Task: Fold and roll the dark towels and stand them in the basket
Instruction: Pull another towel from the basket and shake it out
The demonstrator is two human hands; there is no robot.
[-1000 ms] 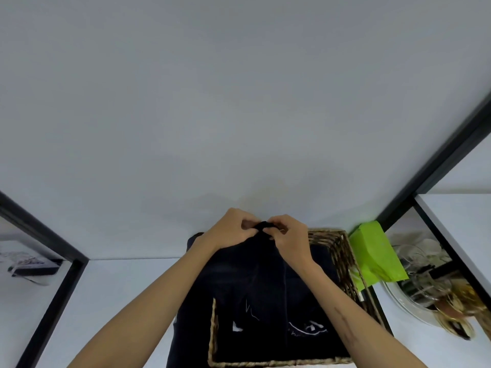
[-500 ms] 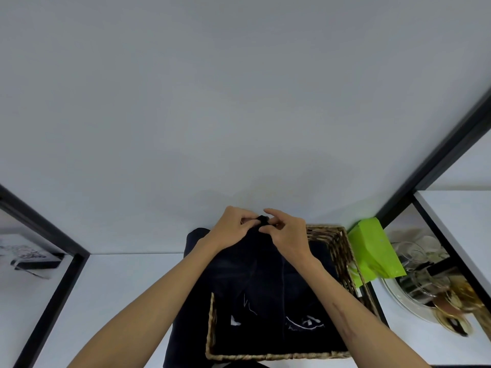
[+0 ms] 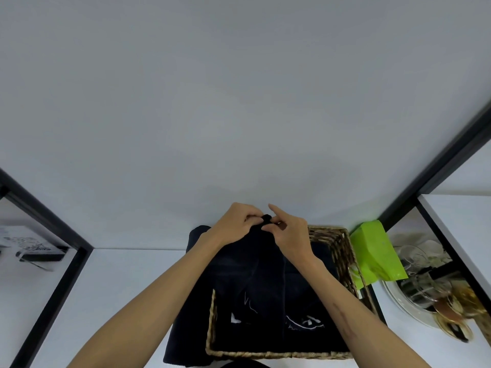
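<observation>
The right hand (image 3: 291,236) has lifted its forefinger while both hands' fingers (image 3: 252,218) still pinch the dark towel (image 3: 255,272) over the woven straw basket (image 3: 342,251), beside a bright green bag (image 3: 374,251) on the white desk (image 3: 127,282).

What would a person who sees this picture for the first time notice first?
First, the two hands meeting at the centre: the left hand and the right hand pinch the top of a dark towel held up over a woven basket. Next, the bright green package just right of the basket stands out against the white table.
</observation>
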